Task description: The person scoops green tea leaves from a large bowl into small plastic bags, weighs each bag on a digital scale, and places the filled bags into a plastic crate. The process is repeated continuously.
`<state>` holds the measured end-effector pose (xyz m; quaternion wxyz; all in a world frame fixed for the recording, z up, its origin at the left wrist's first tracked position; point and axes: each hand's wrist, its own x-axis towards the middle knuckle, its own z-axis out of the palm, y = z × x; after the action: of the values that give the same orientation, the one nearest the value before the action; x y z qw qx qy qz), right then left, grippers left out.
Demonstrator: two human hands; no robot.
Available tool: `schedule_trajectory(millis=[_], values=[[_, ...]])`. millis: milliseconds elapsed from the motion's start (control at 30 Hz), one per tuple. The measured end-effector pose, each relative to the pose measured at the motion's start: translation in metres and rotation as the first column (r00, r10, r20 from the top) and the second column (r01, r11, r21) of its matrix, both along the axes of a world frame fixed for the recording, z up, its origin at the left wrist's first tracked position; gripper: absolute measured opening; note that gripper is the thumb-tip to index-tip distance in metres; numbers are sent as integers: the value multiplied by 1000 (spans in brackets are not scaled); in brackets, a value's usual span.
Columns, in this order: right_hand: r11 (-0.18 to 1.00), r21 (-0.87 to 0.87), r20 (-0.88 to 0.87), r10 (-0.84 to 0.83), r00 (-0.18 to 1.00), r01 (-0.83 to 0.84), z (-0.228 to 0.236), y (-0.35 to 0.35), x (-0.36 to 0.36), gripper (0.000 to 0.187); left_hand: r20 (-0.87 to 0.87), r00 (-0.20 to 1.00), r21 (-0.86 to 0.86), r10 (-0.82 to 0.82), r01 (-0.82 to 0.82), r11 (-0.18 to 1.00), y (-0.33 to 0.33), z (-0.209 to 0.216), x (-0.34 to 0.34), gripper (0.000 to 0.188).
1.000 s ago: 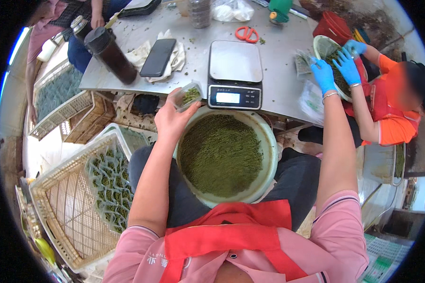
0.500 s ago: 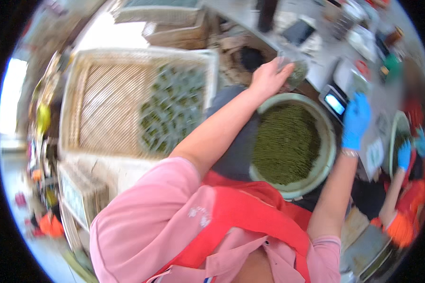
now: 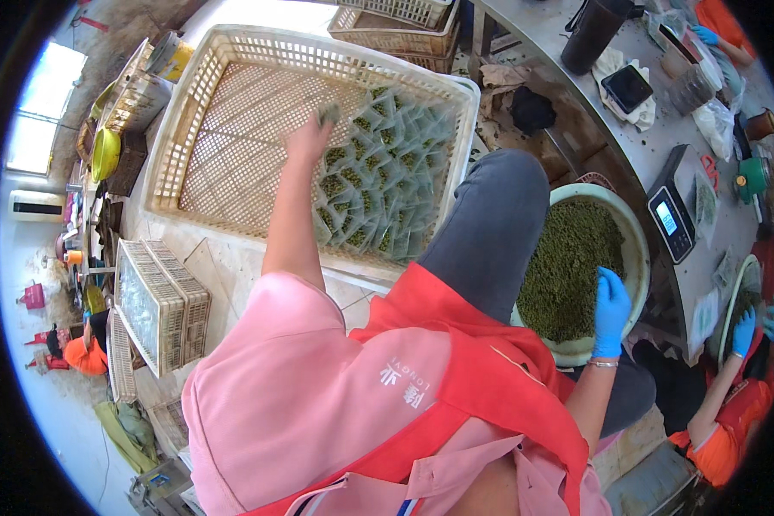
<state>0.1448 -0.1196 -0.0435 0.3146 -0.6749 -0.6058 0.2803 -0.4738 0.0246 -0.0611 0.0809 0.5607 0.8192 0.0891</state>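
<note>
Though blurry — packet (image 3: 329,113) in left hand (image 3: 308,138)

Daylight glares through a bright window (image 3: 47,99) set in a pale wall (image 3: 26,241) at the far left of a workroom, a white boxy unit (image 3: 36,206) with a dark strip mounted close by. Pale floor tiles (image 3: 224,267), marked by dark joints, spread across the middle, while a gray metal counter (image 3: 537,30) on metal legs (image 3: 482,34) runs down the right side.
</note>
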Motion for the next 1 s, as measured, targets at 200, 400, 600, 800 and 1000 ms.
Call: schedule_trajectory(millis=[200,400,600,800,1000], values=[[935,-352,324,149,934,-27,-29,-26,-34,23,188,981,-146,-36,65,987,-7,-23,15,53],[867,-470,258,314,914,-165,-64,-51,-81,36,265,958,335,-109,15,942,16,9,51,50],[838,-456,17,345,938,-300,-97,-43,-61,9,55,722,608,-690,524,597,29,70,246,31],[938,-337,-626,-291,723,86,-19,-31,-23,4,509,166,152,-845,949,277,-10,102,420,41],[924,-332,-541,-350,765,188,53,-14,13,20,810,58,-3,-584,996,95,-46,42,477,36]])
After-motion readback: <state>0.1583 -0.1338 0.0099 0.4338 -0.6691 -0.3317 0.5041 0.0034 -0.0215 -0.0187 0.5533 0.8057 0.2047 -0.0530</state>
